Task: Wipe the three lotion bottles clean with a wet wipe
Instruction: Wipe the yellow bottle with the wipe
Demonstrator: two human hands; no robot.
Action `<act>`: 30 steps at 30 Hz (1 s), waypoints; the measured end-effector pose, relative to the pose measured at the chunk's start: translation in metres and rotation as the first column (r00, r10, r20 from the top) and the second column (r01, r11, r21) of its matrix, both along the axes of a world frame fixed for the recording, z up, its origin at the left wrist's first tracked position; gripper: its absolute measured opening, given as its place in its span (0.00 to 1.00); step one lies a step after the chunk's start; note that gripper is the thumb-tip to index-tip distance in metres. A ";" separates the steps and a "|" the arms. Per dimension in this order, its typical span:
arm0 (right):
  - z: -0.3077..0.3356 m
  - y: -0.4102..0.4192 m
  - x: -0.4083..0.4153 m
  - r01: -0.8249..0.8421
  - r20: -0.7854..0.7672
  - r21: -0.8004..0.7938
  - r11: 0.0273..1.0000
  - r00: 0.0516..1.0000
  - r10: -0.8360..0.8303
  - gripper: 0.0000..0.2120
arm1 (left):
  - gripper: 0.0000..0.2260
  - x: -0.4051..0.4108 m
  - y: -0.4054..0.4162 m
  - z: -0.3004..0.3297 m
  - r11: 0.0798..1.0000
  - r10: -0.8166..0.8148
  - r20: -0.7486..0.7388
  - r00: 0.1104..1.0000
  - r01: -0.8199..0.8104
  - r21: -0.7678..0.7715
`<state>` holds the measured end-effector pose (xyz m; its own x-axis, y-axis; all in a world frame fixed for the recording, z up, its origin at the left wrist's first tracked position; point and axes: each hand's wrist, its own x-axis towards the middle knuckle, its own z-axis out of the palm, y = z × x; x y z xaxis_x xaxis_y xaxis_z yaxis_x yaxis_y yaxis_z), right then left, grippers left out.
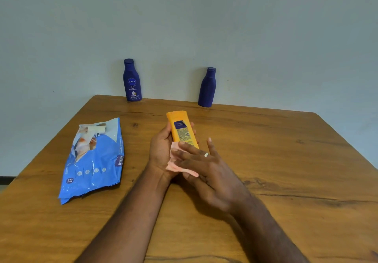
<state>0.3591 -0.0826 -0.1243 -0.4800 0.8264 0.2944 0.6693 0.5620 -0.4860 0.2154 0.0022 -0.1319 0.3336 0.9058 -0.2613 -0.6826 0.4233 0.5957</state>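
Over the wooden table (266, 160), the left hand (161, 152) grips the orange bottle (183, 129) while the right hand (206, 170) presses the wet wipe (176, 165) on its lower end, likely mid-wipe; next, turning it, then the two blue bottles (132, 80) by the wall

Head view, forward and down – close over wooden table (286, 160), wall (266, 27) behind
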 end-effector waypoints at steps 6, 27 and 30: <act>0.000 0.001 0.010 0.082 -0.005 -0.009 0.997 0.997 -0.082 0.25 | 0.24 0.005 -0.001 0.000 0.999 -0.041 0.090 0.995 0.042 -0.010; -0.001 0.001 0.018 0.176 -0.011 -0.022 0.984 0.984 -0.176 0.25 | 0.26 0.008 -0.005 0.000 0.999 -0.033 0.068 0.997 0.033 0.009; -0.001 -0.002 0.004 0.018 0.019 0.005 1.000 1.000 -0.018 0.24 | 0.24 0.007 -0.004 0.003 1.000 -0.002 0.054 0.999 0.003 -0.020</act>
